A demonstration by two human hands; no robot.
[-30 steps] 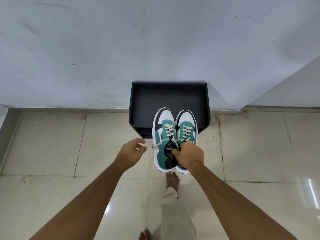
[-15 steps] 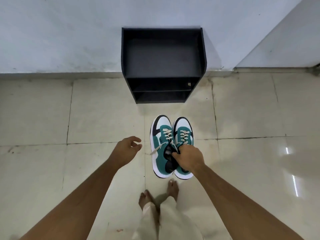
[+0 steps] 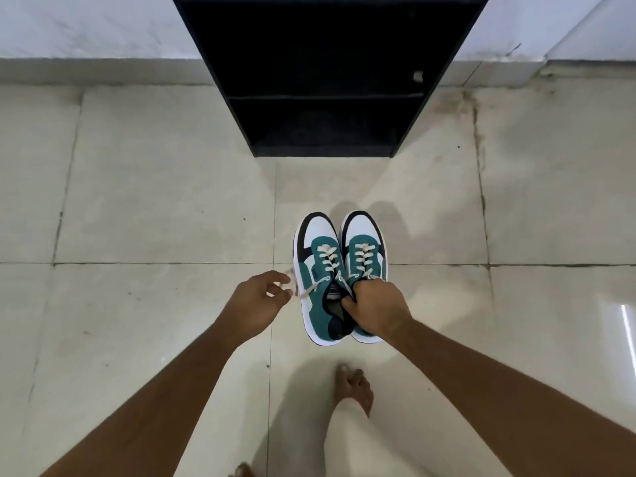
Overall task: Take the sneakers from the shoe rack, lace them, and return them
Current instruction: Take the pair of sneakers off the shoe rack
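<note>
A pair of teal, white and black sneakers with cream laces hangs above the tiled floor, toes pointing at the shoe rack. My right hand is shut on both, gripping them at the tongues and inner collars. My left hand is just left of the pair, its fingers curled. A loose lace end from the left sneaker runs into its fingertips. The black shoe rack stands against the white wall ahead, and its shelves look dark and empty.
The floor is pale glossy tile with dark grout lines. My bare foot and light trouser leg are below the sneakers. A white wall with a low skirting runs behind the rack.
I have come closer to the rack, which now fills the top of the view. The sneakers have come down towards the floor in my right hand. My left hand has closed in on the loose lace.
</note>
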